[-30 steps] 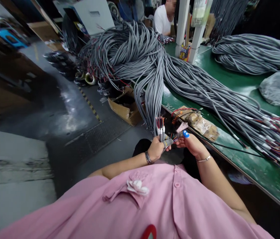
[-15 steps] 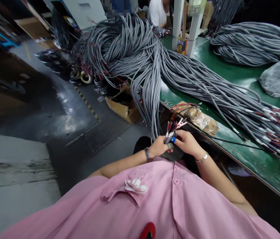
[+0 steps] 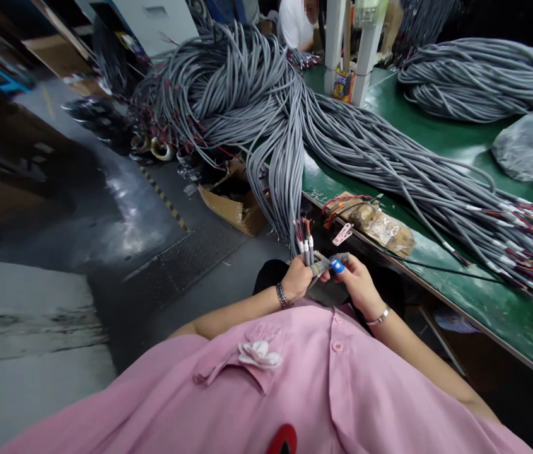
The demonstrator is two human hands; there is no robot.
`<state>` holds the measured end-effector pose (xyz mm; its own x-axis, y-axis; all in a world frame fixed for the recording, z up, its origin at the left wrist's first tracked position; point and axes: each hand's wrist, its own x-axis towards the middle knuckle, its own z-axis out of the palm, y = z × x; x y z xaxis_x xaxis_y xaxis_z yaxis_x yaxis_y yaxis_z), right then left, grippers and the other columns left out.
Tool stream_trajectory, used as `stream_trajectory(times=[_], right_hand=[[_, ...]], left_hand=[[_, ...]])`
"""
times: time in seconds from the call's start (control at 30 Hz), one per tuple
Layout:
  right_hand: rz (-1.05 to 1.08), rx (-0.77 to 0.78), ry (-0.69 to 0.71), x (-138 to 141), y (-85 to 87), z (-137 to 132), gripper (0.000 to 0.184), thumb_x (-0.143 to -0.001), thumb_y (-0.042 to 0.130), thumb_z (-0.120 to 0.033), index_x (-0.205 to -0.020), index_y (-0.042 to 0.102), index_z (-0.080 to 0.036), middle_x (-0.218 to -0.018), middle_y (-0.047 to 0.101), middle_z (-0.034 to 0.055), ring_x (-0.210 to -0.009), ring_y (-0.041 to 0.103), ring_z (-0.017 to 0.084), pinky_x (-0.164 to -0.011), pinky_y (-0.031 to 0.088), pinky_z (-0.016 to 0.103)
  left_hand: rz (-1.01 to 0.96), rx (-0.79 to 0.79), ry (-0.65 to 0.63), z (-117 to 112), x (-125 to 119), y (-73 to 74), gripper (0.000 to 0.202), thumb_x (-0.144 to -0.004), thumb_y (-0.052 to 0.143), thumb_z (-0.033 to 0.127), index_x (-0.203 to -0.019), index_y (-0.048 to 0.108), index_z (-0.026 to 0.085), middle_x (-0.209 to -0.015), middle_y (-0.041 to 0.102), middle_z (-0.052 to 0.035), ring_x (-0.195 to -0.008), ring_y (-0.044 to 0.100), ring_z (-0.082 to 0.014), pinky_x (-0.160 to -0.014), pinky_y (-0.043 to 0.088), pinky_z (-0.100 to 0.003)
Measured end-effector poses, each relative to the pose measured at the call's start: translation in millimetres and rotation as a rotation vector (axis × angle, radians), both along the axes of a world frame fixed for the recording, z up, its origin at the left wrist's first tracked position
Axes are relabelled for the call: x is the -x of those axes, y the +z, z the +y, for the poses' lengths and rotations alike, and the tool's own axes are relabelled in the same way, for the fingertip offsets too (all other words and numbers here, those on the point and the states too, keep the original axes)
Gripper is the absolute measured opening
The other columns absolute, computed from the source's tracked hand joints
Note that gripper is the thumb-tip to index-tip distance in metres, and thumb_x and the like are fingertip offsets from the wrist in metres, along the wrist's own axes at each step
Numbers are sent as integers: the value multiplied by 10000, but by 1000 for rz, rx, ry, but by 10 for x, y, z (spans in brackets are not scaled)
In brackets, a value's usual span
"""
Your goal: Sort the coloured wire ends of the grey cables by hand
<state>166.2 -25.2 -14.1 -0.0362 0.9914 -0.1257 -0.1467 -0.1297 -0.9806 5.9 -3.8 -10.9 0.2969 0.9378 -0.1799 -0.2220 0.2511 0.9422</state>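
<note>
My left hand (image 3: 297, 277) is closed around several grey cables (image 3: 308, 254), whose white-banded ends point upward with thin red, black and white wires fanned out. Its thumb wears a grey wrap. Close beside it, my right hand (image 3: 357, 280) is closed, thumb and forefinger pinched together; a blue cover (image 3: 337, 266) sits on the thumb. Whatever lies between those fingers is too small to make out. Just above the right hand, a pink clip (image 3: 342, 234) is at the edge of the green table (image 3: 441, 261).
A large heap of grey cables (image 3: 228, 82) spills over the table's left end. More cables (image 3: 436, 183) stretch rightward, and a coil (image 3: 479, 79) lies behind. A taped cardboard piece (image 3: 384, 230), a plastic bag (image 3: 531, 142) and an open carton (image 3: 228, 208) are nearby. Another person (image 3: 294, 25) is at the back.
The cable ends in my left hand have moved left and stand more upright. My right hand has come down and apart from the wire ends, its thumb turned toward the left thumb.
</note>
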Motion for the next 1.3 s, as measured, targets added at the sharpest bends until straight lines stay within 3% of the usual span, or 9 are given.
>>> stream_trajectory(times=[0.1,0.27,0.4,0.63,0.77,1.0,1.3], right_hand=[[29,-22,-57,76,-13,34,243,-757,732,-416,-777,632,-196,-665,622,-16,-587,532,115,-542,416,236],[81,-46,109,121,65,90,217,-815,673,-415,-776,585,-221,-530,594,-39,-497,553,133,-527,415,266],[84,-61,134,150,126,130,216,-819,664,-424,-770,586,-229,-510,594,-40,-477,557,142,-520,413,276],[-29,-66,-39,144,78,187,221,-760,723,-402,-728,637,-201,-583,605,-28,-513,487,111,-520,387,256],[-1,-50,-64,170,82,190,230,-746,733,-406,-727,622,-205,-574,597,-38,-499,488,108,-513,384,257],[65,-13,212,173,178,203,227,-849,619,-437,-858,603,-210,-537,630,-31,-508,579,129,-513,338,248],[142,-28,51,276,133,151,207,-831,644,-401,-767,555,-225,-495,556,-61,-458,511,116,-501,350,258]], left_hand=[[29,3,-39,14,4,-2,319,-725,729,429,-677,634,128,-598,646,-42,-531,580,-124,-570,479,-252],[148,14,-158,37,54,10,338,-691,758,435,-660,634,122,-581,658,-57,-517,596,-134,-550,463,-244],[151,22,-76,23,49,14,336,-688,761,435,-664,631,127,-566,658,-50,-492,579,-118,-501,410,-217],[53,51,93,24,5,6,333,-716,731,445,-694,627,130,-560,650,-51,-486,587,-121,-438,323,-206],[55,71,101,30,13,-7,343,-702,738,452,-689,622,130,-577,655,-53,-478,581,-116,-432,331,-203],[38,57,36,16,35,2,337,-692,748,433,-638,618,127,-555,640,-45,-467,563,-110,-450,390,-213],[50,49,75,-2,8,-14,330,-706,741,442,-698,638,128,-565,655,-52,-482,587,-124,-441,381,-206]])
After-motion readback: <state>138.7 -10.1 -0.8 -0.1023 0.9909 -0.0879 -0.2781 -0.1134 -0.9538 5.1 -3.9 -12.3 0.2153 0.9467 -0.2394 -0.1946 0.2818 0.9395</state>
